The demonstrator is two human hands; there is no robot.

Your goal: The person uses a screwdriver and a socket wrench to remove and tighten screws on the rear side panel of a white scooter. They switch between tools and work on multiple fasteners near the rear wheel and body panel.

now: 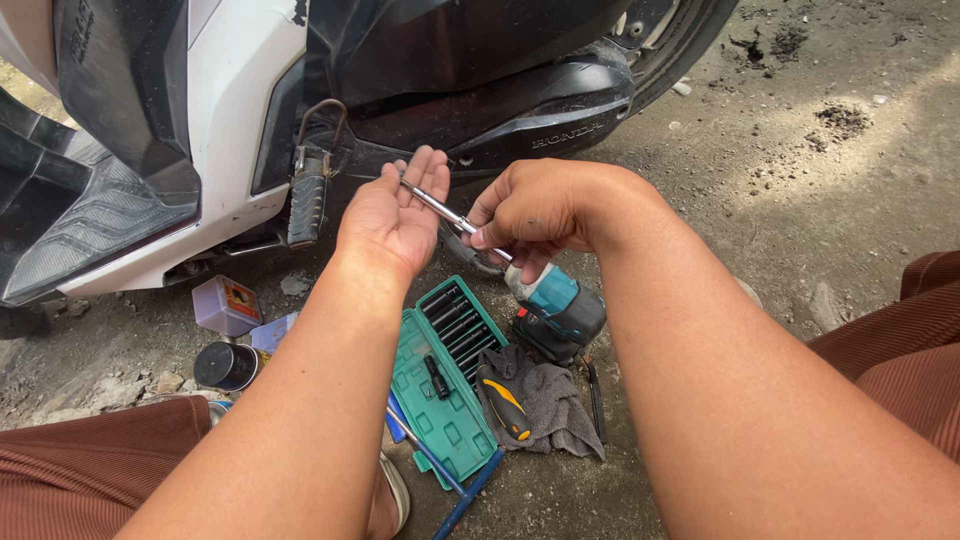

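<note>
Left hand point(392, 212) palm up, fingers loosely open, right hand point(535, 212) pinched in a closed grip

Bare dirt ground point(800, 200), gritty with small stones. Dead centre sits a green socket case point(440, 400), open, with a grey rag point(550, 405) touching it at 3 o'clock and a teal power tool point(560, 315) just above. Over at 9 o'clock: a black can point(225, 365) and a purple bottle point(225, 305).

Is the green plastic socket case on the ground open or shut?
Open: the green plastic socket case lies with its lid off or folded back, showing dark sockets in their slots.
</note>
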